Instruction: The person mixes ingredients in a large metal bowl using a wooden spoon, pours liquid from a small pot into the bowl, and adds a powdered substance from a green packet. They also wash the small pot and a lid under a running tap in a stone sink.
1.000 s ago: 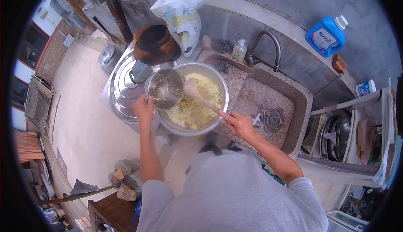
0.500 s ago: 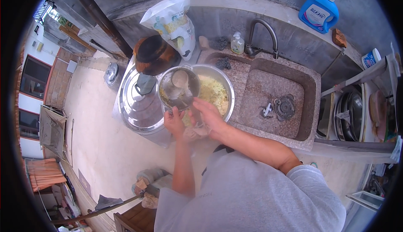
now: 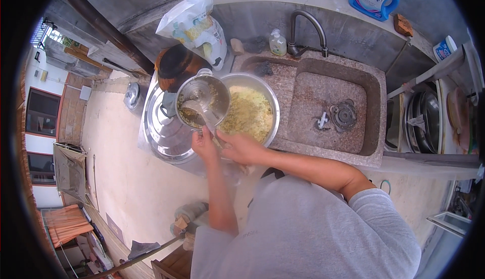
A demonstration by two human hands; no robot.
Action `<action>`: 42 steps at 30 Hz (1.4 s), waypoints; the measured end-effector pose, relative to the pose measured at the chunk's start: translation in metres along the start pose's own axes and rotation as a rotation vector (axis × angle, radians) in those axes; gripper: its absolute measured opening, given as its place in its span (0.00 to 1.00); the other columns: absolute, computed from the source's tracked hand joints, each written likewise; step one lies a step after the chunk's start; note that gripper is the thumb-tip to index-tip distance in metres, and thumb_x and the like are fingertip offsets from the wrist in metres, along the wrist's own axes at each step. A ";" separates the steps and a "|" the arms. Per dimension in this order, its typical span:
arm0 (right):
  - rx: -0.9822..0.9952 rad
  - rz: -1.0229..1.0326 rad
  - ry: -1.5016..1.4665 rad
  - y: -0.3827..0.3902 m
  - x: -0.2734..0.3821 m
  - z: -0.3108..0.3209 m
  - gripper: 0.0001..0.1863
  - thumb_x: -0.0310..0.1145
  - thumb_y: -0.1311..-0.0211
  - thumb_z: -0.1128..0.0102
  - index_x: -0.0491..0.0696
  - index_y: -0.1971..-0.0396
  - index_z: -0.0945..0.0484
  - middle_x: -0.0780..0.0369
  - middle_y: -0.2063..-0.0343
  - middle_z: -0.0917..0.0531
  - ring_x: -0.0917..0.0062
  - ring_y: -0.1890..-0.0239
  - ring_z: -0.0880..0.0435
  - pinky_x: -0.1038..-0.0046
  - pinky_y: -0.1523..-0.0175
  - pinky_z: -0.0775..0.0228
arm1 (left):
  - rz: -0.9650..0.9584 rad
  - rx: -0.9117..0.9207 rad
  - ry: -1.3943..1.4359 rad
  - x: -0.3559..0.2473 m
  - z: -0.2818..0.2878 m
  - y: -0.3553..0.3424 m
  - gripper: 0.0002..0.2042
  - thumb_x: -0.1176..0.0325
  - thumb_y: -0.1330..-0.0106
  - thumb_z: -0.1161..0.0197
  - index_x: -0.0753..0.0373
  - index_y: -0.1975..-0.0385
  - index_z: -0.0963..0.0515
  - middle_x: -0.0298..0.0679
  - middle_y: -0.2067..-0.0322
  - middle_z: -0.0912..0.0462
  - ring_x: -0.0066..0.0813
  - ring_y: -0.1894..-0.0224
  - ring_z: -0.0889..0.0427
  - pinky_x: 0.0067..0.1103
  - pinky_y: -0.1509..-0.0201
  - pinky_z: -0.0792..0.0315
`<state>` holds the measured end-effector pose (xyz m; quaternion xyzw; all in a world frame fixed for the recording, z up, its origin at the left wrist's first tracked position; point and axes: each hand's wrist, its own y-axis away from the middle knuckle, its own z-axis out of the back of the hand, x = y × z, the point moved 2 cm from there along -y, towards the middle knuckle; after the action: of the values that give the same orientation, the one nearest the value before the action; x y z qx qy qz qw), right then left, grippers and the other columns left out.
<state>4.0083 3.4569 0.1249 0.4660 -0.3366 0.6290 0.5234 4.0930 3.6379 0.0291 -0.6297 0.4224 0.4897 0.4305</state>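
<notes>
Wooden spoon (image 3: 203, 112) now in steel pot (image 3: 217, 91), out of basin (image 3: 276, 109); work's prob. shifted to pot, basin's 9 o'clock. L hand (image 3: 204, 145) fingers grip pot, 6 o'clock; R hand (image 3: 243, 149) fingers grip spoon.

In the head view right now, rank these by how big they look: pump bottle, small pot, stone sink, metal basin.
Largest to smallest:
1. stone sink
2. metal basin, partly hidden
3. small pot, overlapping the basin and perhaps enlarged by nearness
4. pump bottle
</notes>
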 end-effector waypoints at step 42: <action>-0.197 0.198 0.259 0.039 0.025 0.050 0.36 0.33 0.33 0.35 0.42 0.25 0.29 0.48 0.67 0.11 0.50 0.65 0.09 0.51 0.60 0.17 | 0.193 0.206 0.223 0.020 -0.037 -0.028 0.08 0.69 0.18 0.34 0.65 0.61 0.21 0.37 0.59 0.13 0.27 0.55 0.11 0.29 0.43 0.13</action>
<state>3.9816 3.4113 0.1676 0.2923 -0.3707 0.6960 0.5410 4.1327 3.6076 0.0184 -0.5893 0.5739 0.4101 0.3940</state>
